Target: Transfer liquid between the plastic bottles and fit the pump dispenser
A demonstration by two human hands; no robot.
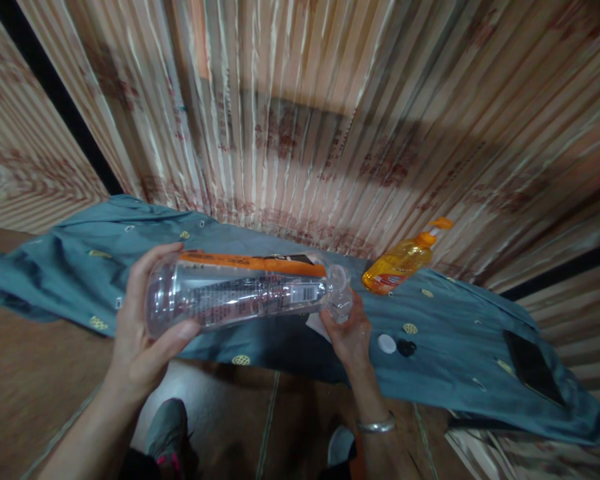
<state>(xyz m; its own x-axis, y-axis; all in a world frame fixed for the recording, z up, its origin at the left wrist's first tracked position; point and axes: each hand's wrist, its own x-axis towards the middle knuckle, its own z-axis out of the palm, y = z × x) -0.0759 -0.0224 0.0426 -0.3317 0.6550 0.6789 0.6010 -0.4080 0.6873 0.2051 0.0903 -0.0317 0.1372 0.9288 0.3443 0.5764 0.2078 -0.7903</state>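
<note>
Holding bottle (240, 293) sideways, hands (137, 347) at opposite ends

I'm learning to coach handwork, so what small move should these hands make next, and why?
Probably tip the clear bottle upright, base down, above the blue-green cloth: it is held nearly level, with the left hand around its base end and the right hand at its neck end, so both could steady the turn.

Left grip (135, 340): spread wide, thumb in front, fingers wrapped behind!
Right grip (350, 330): curled close, thumb pointing inward!
Left forearm (93, 417), right forearm (367, 393): angled forward!
</note>
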